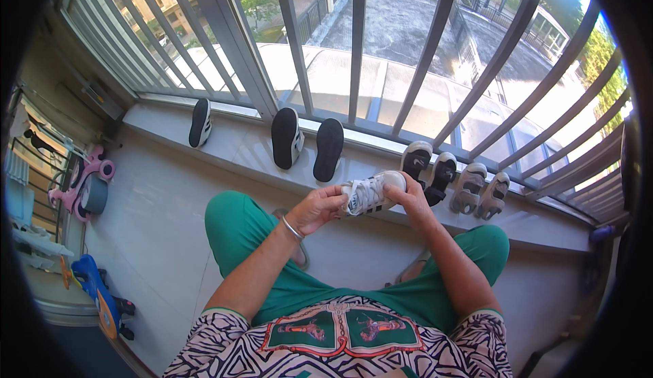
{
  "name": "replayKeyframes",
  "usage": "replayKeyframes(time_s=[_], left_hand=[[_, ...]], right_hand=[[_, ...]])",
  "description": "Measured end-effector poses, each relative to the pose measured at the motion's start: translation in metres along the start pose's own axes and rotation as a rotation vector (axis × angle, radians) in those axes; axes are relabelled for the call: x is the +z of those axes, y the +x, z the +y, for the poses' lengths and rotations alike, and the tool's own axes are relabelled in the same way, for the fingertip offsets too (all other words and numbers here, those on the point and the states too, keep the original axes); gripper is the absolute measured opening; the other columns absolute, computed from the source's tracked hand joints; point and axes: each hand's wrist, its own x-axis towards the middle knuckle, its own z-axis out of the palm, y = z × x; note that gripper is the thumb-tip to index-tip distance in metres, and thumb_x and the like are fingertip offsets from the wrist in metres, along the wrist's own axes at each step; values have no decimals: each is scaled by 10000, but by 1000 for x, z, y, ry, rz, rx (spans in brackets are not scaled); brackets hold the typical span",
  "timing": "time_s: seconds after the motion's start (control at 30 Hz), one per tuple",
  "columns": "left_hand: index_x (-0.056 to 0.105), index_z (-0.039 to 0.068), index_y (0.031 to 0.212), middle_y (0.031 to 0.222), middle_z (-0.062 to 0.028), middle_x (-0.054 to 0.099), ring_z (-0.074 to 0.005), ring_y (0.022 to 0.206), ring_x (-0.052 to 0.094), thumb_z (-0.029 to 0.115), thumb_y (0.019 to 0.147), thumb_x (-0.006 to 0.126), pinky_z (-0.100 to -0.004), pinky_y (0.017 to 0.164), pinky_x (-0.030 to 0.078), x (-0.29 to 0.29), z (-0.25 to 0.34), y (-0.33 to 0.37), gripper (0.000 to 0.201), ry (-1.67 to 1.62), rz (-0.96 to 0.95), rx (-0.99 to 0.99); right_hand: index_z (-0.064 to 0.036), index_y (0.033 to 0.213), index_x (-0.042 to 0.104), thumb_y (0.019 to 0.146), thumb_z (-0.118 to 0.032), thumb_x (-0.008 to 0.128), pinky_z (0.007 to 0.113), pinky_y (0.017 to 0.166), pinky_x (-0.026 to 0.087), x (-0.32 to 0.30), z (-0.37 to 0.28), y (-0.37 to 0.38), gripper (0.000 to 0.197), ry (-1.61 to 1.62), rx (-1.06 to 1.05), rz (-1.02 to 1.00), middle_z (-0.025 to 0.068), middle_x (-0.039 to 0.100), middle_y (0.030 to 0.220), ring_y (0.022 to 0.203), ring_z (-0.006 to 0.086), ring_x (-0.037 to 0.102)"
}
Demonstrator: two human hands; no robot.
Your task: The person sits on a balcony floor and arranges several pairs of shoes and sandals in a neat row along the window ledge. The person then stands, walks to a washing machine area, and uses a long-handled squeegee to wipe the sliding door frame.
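Note:
Between my two hands I hold a white sneaker (371, 191) with dark side stripes and white laces, above the floor in front of my knees. My left hand (318, 209), with a silver bangle at the wrist, grips its ankle end near the tongue. Around the toe end my right hand (407, 193) is closed, thumb on top. Beyond the sneaker, a black-soled shoe (329, 149) leans on the ledge, sole facing me. Beside it stand a second black-soled shoe (285, 138) and, farther left, a third one (201, 123).
Black-and-white sandals (442, 174) and grey sandals (469, 187) rest on the ledge (238, 150) at the right. Metal railing bars (357, 52) rise behind. A pink ride-on toy (81, 181) and a blue-and-orange toy (98, 289) stand on the floor at the left.

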Motion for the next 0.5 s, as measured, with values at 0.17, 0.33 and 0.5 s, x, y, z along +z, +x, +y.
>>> replayKeyframes(time_s=[0.17,0.33,0.5], left_hand=[[557,48,1161,986,-5,627,-85,855,600,178,919,579,-250,819,493,-1,0,0,276,-149,-78,-40],[533,38,1218,1025,-18,629,-96,902,609,163,918,575,-262,846,493,-2,-1,-1,328,-151,-81,-36],[465,31,1317,1083,-43,624,-109,957,615,174,902,600,-274,853,505,-1,3,-3,459,121,56,-66]], right_hand=[[8,1119,567,803,-341,663,289,798,455,0,4,1,481,29,51,2,83,611,975,871,148,570],[20,1093,575,802,-351,662,291,786,457,1,1,-4,479,-9,-1,29,82,615,956,853,146,568],[32,1084,579,802,-355,656,291,773,456,0,6,-4,485,-60,32,68,85,618,946,843,149,568]])
